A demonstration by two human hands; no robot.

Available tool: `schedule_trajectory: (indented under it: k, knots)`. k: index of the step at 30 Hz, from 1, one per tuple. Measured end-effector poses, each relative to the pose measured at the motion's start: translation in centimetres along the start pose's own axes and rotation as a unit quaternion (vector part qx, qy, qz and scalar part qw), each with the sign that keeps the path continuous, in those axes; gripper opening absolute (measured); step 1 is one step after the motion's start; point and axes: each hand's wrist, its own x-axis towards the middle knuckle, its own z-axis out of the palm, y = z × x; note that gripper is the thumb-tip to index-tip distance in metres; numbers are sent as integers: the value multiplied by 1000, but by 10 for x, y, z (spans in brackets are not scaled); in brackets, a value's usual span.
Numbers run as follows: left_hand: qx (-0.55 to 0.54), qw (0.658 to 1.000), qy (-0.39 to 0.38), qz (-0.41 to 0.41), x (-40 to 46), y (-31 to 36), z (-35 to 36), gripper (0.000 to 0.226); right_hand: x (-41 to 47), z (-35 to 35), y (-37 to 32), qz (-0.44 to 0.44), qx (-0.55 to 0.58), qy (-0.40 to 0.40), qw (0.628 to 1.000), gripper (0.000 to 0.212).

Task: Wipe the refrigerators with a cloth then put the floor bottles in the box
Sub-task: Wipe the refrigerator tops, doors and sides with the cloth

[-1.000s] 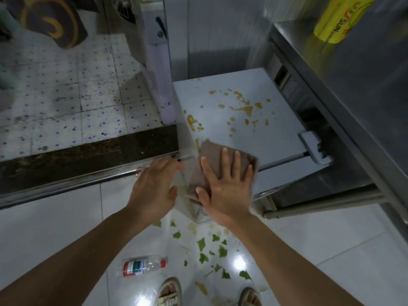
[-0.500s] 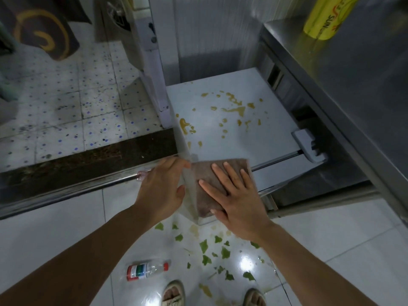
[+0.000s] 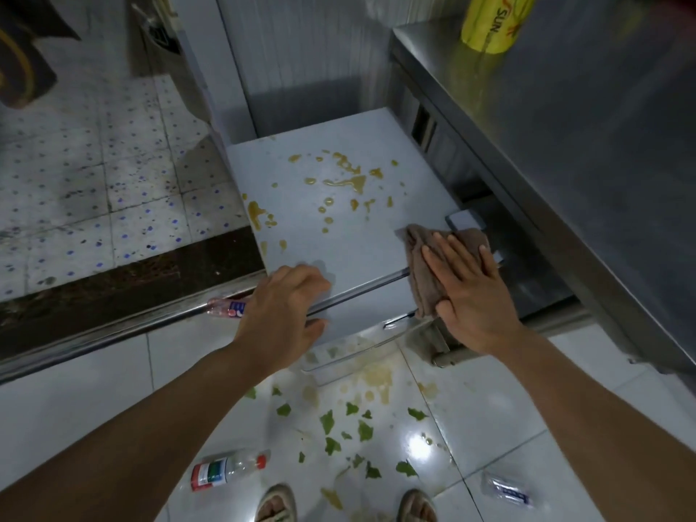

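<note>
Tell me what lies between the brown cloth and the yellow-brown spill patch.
Head view: only bare grey fridge top separates the brown cloth from the yellow-brown spill patch.

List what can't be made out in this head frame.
- Bottle by the rail: left hand covers most of it.
- Yellow pack on the steel counter: top cut off by the frame edge.
- Fridge front: only its top shows from this angle.
- Cloth: right hand covers part of it.
- Wrapper on the floor: print too blurred to read.
- No box in view.
</note>
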Motion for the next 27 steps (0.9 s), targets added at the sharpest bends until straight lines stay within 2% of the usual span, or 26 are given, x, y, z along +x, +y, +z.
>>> schedule_trajectory:
  k: [3,5,7,12,17,21,23,25,27]
  knots:
    - [24,1000,-3,-13,4,5,-1,48,-5,5,-33,58,92,17,994,72]
    - [34,999,-8,-10,12,8,0,48,-10,6,-43,48,113,32,992,66]
    - [39,999,-13,5,24,12,2,50,-8,8,-35,41,83,51,994,65]
    - [59,997,-36,43,63,16,9,55,15,7,-16,93,44,56,993,72]
    - [69,994,-67,44,81,12,15,55,67,-8,-5,101,14,26,994,66]
    - [35,996,-52,62,79,6,12,53,71,-13,10,114,7,2,993,65]
    - [13,996,-40,73,78,3,10,51,51,-11,3,115,-9,18,993,73]
    - [-14,996,-31,78,79,0,10,50,47,-13,-2,130,7,0,991,82]
    - [-34,996,-34,80,82,-3,11,51,63,-16,-1,140,18,-15,990,80]
